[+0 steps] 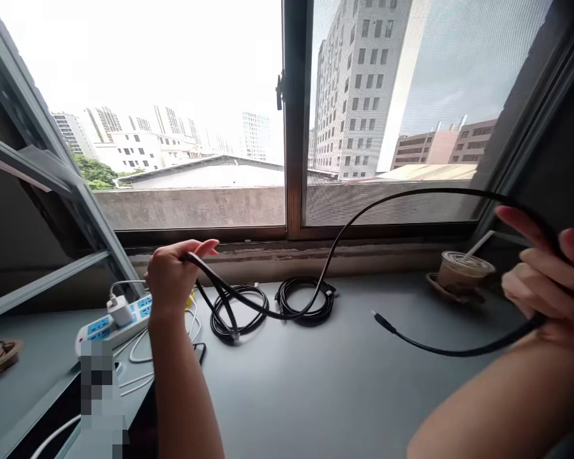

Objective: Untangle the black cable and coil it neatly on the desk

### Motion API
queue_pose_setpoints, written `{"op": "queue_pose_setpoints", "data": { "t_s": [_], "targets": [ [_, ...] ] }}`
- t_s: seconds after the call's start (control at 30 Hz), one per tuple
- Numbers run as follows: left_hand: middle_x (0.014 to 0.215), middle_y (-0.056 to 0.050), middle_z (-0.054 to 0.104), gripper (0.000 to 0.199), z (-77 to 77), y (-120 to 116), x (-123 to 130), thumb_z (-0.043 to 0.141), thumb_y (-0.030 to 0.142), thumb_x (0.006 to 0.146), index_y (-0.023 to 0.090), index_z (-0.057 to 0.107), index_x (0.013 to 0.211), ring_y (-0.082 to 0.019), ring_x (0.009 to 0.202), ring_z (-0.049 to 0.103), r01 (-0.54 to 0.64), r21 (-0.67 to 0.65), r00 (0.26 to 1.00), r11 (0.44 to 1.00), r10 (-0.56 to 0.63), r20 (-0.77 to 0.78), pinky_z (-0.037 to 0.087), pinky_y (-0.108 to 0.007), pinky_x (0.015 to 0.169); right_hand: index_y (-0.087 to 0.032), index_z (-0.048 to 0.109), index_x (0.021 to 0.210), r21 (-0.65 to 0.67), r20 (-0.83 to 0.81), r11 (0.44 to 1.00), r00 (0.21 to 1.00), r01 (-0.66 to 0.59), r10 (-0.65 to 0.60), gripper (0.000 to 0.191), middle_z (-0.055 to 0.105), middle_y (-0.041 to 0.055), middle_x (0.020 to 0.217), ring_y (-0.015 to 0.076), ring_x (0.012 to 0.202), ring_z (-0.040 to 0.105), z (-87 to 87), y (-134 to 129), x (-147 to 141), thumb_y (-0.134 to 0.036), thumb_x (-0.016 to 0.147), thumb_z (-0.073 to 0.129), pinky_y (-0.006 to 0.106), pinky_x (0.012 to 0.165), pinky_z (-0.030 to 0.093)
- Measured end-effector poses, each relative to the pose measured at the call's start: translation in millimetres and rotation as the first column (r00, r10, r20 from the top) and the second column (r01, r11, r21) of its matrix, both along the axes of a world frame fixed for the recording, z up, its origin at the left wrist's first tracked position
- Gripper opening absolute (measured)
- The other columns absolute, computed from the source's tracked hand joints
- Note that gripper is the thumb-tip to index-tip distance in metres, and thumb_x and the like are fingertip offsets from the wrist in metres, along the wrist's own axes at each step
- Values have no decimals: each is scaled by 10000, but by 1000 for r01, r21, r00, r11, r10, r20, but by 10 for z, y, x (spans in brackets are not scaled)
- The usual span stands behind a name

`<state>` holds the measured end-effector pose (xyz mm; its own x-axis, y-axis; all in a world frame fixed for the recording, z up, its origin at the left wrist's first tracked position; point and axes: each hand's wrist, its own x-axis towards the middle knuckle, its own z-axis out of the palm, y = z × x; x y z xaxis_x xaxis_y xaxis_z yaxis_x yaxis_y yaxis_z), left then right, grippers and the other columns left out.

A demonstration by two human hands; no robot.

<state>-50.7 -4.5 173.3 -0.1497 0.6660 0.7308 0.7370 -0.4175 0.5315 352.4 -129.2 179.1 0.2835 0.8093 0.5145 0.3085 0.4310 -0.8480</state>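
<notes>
While the left hand (175, 271), left of centre, is closed on a long, flexible black cable (440, 190), the right hand (548, 274), at frame right, holds it with curled fingers.

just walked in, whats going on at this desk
Someone's left hand and right hand hold up a black cable, one plug end loose over the grey desk. Two coiled black cables lie on the desk. A lidded drink cup stands near the right hand, a power strip near the left.
</notes>
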Motion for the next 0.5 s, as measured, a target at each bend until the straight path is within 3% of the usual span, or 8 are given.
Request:
{"op": "queue_pose_setpoints", "data": {
  "t_s": [0.03, 0.1, 0.2, 0.27, 0.33, 0.43, 0.5],
  "targets": [
    [390, 61, 327, 399, 24, -30, 34, 558, 496, 783, 134, 677, 663, -47, 444, 287, -18, 13, 1000, 1000, 18, 6, 196, -266, 506, -364, 596, 1139, -24, -155, 998, 986, -62, 57, 362, 99, -50, 404, 102, 278, 46, 25, -8, -86, -532, 855, 446, 303, 263, 36],
    [390, 66, 264, 401, 88, -106, 146, 547, 492, 799, 140, 669, 650, -36, 439, 235, 7, 26, 999, 1000, -8, 42, 179, -271, 504, -333, 615, 1084, -3, -280, 977, 938, -215, 206, 349, 108, -72, 411, 79, 280, 35, 107, 17, -333, -493, 773, 597, 272, 246, 15],
    [375, 72, 309, 283, 195, -231, 379, 639, 443, 743, 181, 668, 639, -42, 418, 259, 199, -16, 975, 980, -196, 101, 196, -241, 457, -323, 556, 956, 58, -315, 878, 825, -476, 468, 272, 157, -103, 441, 38, 272, 14, 229, 111, -721, -419, 728, 666, 206, 232, 6],
    [380, 70, 393, 180, 240, -302, 535, 692, 362, 702, 192, 678, 644, -48, 403, 329, 338, -53, 937, 940, -330, 117, 241, -220, 431, -297, 494, 875, 53, -287, 826, 784, -561, 551, 209, 212, -103, 458, 33, 269, 47, 273, 168, -893, -430, 766, 612, 182, 221, 56],
    [444, 53, 513, 45, 250, -351, 660, 700, 238, 681, 195, 701, 695, -69, 437, 454, 483, -148, 876, 863, -472, 105, 344, -206, 453, -287, 446, 848, 46, -252, 806, 774, -590, 581, 212, 244, -102, 474, 35, 280, 57, 291, 204, -964, -456, 791, 562, 175, 221, 79],
    [532, 21, 608, 146, 226, -377, 759, 628, 108, 691, 185, 718, 775, -116, 519, 580, 633, -322, 764, 704, -635, 113, 455, -224, 517, -284, 429, 835, 71, -257, 802, 766, -593, 590, 232, 261, -104, 463, 38, 278, 56, 281, 210, -885, -474, 796, 557, 179, 221, 59],
    [593, -2, 641, 167, 213, -373, 776, 600, 103, 712, 179, 719, 803, -116, 537, 586, 668, -371, 723, 645, -681, 119, 463, -216, 503, -286, 471, 855, 88, -287, 821, 775, -564, 563, 219, 271, -101, 431, 42, 256, 86, 244, 181, -731, -468, 797, 578, 196, 222, 33]
  ]
}}
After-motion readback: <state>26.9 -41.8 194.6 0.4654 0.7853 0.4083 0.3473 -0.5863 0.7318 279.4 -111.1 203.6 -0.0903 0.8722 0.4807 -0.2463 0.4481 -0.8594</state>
